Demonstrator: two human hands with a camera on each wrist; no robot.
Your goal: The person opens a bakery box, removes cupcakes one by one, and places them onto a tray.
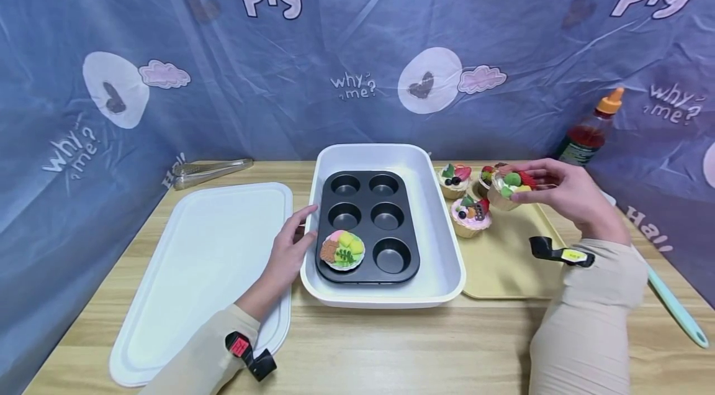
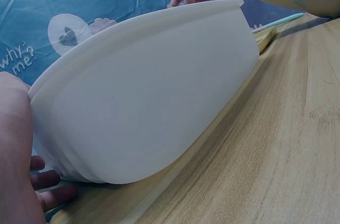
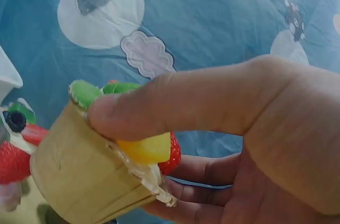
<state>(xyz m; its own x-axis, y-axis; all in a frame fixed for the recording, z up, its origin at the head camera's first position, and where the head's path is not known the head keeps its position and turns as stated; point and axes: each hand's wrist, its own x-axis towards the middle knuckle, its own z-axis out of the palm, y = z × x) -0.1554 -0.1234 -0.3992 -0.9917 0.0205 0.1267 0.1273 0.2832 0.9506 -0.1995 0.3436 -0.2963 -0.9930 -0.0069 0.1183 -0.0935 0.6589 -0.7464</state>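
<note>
My right hand (image 1: 564, 190) pinches a toy fruit cupcake (image 1: 505, 191) by its rim, over the yellow tray at the right. In the right wrist view the held cupcake (image 3: 85, 165) is tilted, with green, yellow and strawberry pieces on a tan cup; the thumb lies across its top edge. My left hand (image 1: 287, 252) touches the left rim of a white tub (image 1: 441, 271), its other fingers loose along the outer wall. Inside the tub lies a dark muffin pan (image 1: 365, 227). One cupcake (image 1: 343, 251) sits in the pan's front left cup; the other cups are bare.
Several more cupcakes (image 1: 471, 216) crowd the back left of the yellow tray (image 1: 503, 271). A white tray (image 1: 206, 258) lies at left, metal tongs (image 1: 209, 171) behind it. A sauce bottle (image 1: 589, 128) stands at back right; a mint-green handle (image 1: 676, 308) lies at far right.
</note>
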